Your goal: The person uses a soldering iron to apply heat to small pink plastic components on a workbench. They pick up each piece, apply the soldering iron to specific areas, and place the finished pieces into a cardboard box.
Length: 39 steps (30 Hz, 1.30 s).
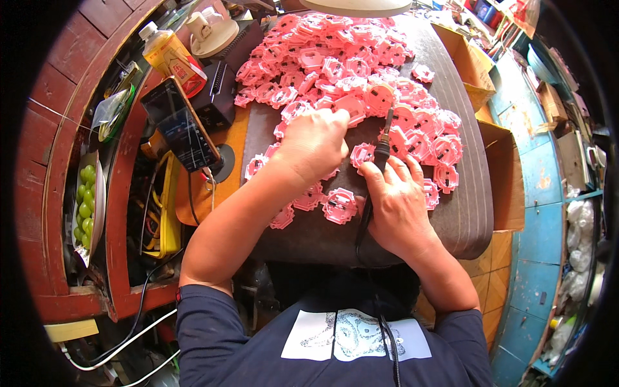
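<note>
My right hand (pixel 400 203) is closed around the black handle of a soldering iron (pixel 382 150). Its metal tip points away from me, at the edge of the pile of pink plastic parts (pixel 322 58). My left hand (pixel 316 143) is closed, its fingertips touching or just beside a pink part (pixel 351 109); what they pinch is hidden. Many of the parts carry small dark pieces. A loose pink part (pixel 340 206) lies between my forearms on the dark tabletop (pixel 309 242).
On the left a phone (pixel 182 126) stands on a holder near a drink bottle (pixel 173 59). Below are a yellow bin (pixel 169 206) and green grapes (pixel 85 206) in a dish. Cardboard boxes (pixel 506 174) line the table's right side. A white round lamp head (pixel 358 5) hangs overhead.
</note>
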Motion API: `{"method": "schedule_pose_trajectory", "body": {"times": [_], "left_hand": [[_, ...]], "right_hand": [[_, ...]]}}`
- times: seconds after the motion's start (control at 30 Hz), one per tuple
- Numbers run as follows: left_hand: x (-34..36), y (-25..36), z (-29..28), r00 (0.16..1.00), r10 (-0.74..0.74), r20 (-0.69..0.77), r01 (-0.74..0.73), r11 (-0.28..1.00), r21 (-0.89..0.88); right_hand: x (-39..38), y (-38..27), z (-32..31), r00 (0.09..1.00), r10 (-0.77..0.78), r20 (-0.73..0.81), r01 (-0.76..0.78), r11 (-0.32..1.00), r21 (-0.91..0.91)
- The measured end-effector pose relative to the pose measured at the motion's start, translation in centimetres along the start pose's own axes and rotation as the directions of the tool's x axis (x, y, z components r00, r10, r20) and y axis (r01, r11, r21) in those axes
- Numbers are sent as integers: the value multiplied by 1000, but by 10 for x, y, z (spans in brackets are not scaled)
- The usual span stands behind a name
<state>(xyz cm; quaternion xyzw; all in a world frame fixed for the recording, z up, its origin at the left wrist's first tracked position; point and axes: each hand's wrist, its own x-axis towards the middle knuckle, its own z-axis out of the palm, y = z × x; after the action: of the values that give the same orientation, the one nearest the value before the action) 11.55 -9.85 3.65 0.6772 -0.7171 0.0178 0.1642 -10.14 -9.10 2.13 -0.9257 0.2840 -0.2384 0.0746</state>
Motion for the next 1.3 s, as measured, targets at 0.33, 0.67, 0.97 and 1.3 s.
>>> {"method": "schedule_pose_trajectory", "body": {"times": [0.33,0.67,0.97,1.3], "left_hand": [[-1,-17,-4,1000,-12,1,11,880,-474],[-67,-58,-54,992,-90,-87,69,973,-220],[-94,-51,-36,992,105,-69,-124,917,-379],[-194,-25,2,807,35,-590,-39,999,6]], "right_hand": [[-6,-1,-2,999,30,-39,-31,999,-19],[-2,-10,2,993,-114,7,112,982,151],[-1,-17,0,993,-118,25,113,982,150],[-15,-33,7,967,-222,-126,245,945,215]]}}
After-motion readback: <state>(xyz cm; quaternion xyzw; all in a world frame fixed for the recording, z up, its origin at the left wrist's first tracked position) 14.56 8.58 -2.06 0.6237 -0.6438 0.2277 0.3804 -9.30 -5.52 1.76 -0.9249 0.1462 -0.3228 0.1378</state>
